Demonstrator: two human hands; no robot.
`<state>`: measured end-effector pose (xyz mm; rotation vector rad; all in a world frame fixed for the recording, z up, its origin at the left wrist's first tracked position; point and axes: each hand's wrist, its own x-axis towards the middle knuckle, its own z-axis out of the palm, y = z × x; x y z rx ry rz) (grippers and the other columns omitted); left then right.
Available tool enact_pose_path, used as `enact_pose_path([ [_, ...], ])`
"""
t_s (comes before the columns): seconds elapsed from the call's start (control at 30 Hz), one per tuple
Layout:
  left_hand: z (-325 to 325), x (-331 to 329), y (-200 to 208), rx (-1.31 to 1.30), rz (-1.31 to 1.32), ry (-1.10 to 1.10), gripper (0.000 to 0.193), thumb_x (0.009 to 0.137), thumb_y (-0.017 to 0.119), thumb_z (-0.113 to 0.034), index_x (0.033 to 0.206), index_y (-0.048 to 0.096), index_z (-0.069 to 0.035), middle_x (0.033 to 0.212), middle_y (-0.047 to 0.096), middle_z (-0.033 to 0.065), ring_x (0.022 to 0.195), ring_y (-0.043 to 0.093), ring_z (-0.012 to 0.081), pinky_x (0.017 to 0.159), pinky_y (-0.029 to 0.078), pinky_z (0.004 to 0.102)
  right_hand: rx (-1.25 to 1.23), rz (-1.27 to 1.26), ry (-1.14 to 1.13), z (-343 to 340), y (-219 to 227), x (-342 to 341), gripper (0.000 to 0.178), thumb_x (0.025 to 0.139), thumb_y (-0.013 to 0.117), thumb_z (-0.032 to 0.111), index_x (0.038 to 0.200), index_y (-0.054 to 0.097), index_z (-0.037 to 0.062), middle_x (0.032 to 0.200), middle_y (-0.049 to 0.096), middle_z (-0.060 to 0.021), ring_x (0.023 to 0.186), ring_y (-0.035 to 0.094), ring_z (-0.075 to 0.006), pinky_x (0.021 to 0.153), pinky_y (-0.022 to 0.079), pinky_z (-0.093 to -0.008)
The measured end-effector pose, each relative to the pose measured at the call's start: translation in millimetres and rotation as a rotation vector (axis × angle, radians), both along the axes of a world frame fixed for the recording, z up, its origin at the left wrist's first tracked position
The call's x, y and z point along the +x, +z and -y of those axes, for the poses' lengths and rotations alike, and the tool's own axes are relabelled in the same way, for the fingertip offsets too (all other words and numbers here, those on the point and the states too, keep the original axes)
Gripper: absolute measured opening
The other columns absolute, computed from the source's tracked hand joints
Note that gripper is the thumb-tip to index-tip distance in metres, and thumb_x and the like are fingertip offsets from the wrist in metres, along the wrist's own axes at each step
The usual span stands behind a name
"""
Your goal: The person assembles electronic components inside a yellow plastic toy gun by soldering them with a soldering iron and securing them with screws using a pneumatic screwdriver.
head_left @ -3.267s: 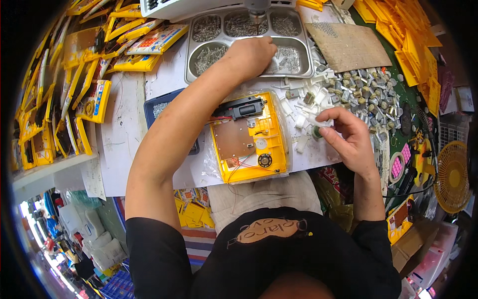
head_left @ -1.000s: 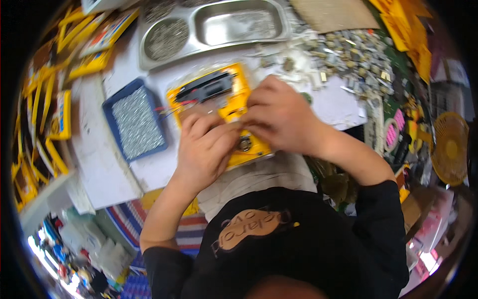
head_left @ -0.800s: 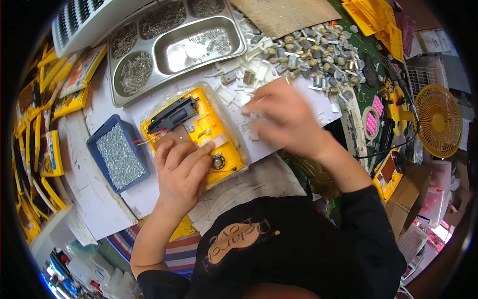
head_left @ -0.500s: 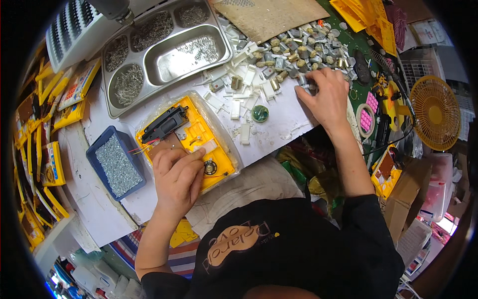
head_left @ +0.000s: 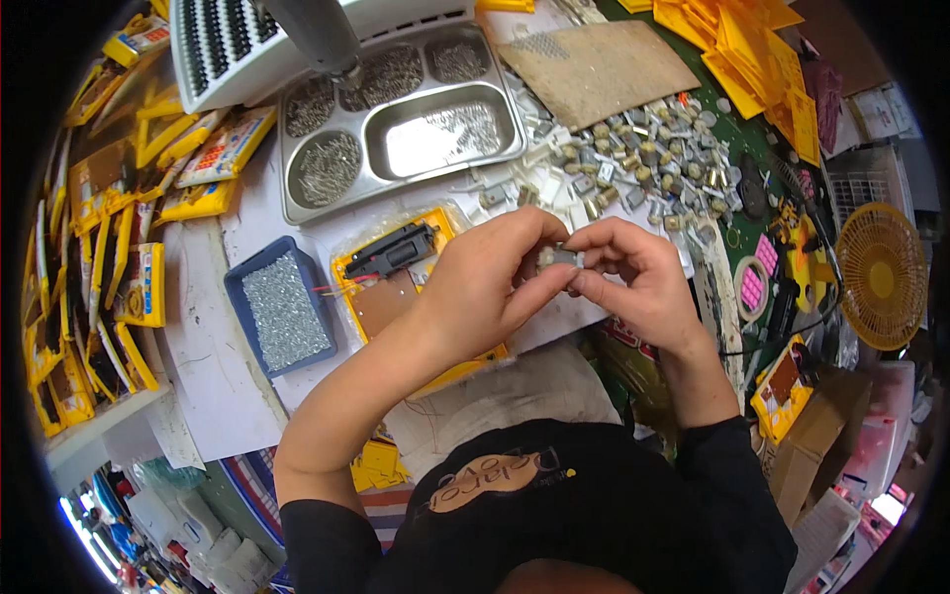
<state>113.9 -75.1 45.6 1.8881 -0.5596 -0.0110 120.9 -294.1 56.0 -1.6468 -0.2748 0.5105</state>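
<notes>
Above the worktable, my left hand (head_left: 485, 277) and my right hand (head_left: 641, 282) meet, fingertips pinched round a small grey motor (head_left: 560, 257) that is partly covered by the fingers. Beneath my left forearm and hand lies an opened yellow plastic casing (head_left: 445, 236). In it sit a black housing (head_left: 391, 251) and a brown board (head_left: 384, 309), with thin red wires at the left side. Just beyond my hands, loose small motors (head_left: 633, 158) are heaped, with white plastic pieces (head_left: 542, 181) among them.
A steel compartment tray (head_left: 515, 139) of small metal parts stands at the back, under a dark tool (head_left: 315, 35). Screws fill a blue bin (head_left: 319, 287). Yellow casings (head_left: 143, 282) are stacked left. A cardboard sheet (head_left: 604, 69) and a yellow basket (head_left: 881, 277) are farther right.
My right hand has come back from the motor heap toward the middle. My left hand has left the yellow casing and joined it at the small motor. The whole view has shifted.
</notes>
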Motion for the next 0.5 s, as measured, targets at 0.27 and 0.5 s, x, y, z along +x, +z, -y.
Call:
enact_pose_path([
  [0.27,15,28,16,-0.051,-0.462,-0.135,0.018,0.098,0.068,-0.017,0.102,0.061,-0.001,0.08,0.063,-0.0003,0.07,0.055,0.004,0.06,0.046,0.0239,0.45,-0.149,-0.167,19,-30,-2,0.027,0.092,0.07,0.0,0.116,0.059,-0.0035,0.097,0.07,-0.0093,0.088,0.069,-0.0138,0.08,0.056,-0.0267],
  [0.5,-11,199,-22,0.503,0.361,0.384,0.023,0.089,0.071,-0.026,0.101,0.074,-0.006,0.098,0.072,0.0138,0.092,0.069,0.0306,0.079,0.053,0.0383,0.613,-0.2,-0.223,25,-42,10,0.02,0.092,0.073,0.01,0.094,0.055,0.0018,0.089,0.069,-0.0132,0.079,0.068,-0.0208,0.072,0.055,-0.0332],
])
